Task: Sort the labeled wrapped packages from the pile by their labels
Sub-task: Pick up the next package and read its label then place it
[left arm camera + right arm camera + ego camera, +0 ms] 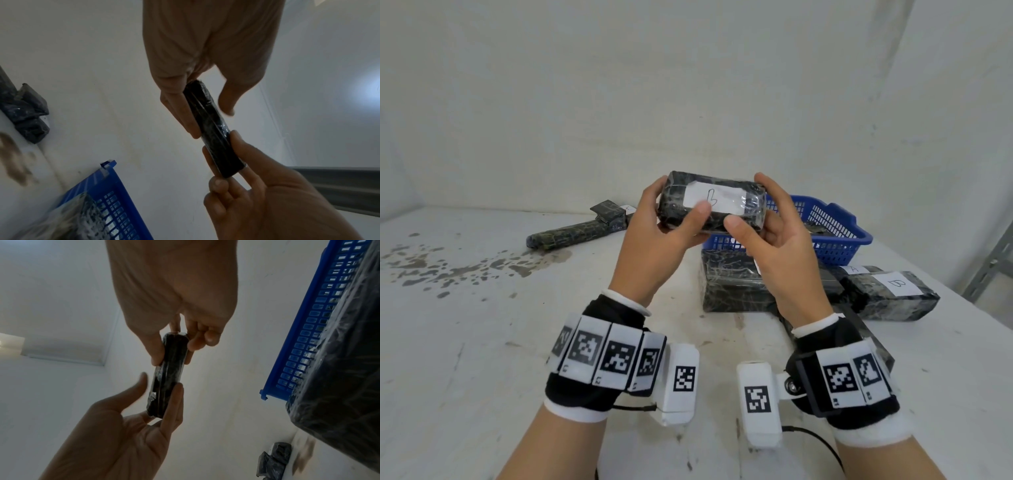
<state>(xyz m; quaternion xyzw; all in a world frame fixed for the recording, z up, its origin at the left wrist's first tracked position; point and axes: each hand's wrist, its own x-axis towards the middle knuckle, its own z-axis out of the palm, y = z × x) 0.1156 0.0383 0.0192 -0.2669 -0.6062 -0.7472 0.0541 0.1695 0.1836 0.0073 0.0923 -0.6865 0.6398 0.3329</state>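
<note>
Above the table, both hands hold up a small black wrapped package (722, 219) whose white label reads "B". My left hand (681, 205) grips its left end, thumb on the label. My right hand (751, 204) grips the right end. The left wrist view shows the package (213, 129) edge-on, with my left hand (205, 112) pinching it. In the right wrist view my right hand (174, 350) pinches the package (168, 378). The pile (736, 284) lies below at the right, with another "B" package (893, 294) and an "A" label (856, 269).
A blue plastic basket (835, 226) stands behind the pile with something dark inside. A long wrapped package (578, 233) and a small one (607, 210) lie at the back left. Dark stains (431, 267) mark the white table. A metal frame (993, 263) is at the right edge.
</note>
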